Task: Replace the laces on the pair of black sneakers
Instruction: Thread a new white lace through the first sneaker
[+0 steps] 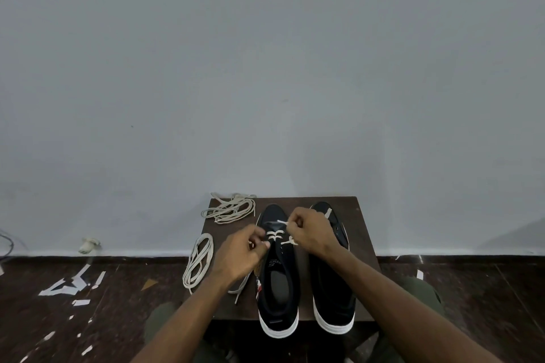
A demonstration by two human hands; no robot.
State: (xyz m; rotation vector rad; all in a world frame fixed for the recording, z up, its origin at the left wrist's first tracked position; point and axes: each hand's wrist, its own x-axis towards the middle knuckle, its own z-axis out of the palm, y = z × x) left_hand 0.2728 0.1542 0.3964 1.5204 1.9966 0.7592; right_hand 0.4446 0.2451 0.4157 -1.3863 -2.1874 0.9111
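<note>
A small dark brown wooden desk (358, 233) stands against a plain grey wall (265, 68), and on it two black low sneakers with thick white soles lie side by side, their toes pointing to the wall and their heels at the near edge.

The left black sneaker (280, 283) carries a cream flat lace (275, 234) that crosses through the eyelets nearest the toe; the eyelets closer to the opening have no lace in them. The left hand (240, 255) is at the left side of this sneaker, with fingers curled and pinching one part of the lace by the eyelet row. The right hand (309, 230) is above the front of the same sneaker, also curled, and it pinches the other part of the lace, whose end sticks out to the left of the fingers. Both forearms reach in from the lower edge of the view.

The right black sneaker (333, 283) lies just beside the first one; a short piece of pale lace (328, 213) shows near its toe, and the right hand hides part of its front.

On the far left corner of the desk a loose bundle of beige laces (231, 209) rests, partly over the edge. Another coiled cream lace (198, 259) hangs at the left side of the desk.

The dark wooden floor (472, 303) on the left has scattered white paper scraps (63, 286), and a small pale crumpled object (88, 244) lies at the foot of the wall.
</note>
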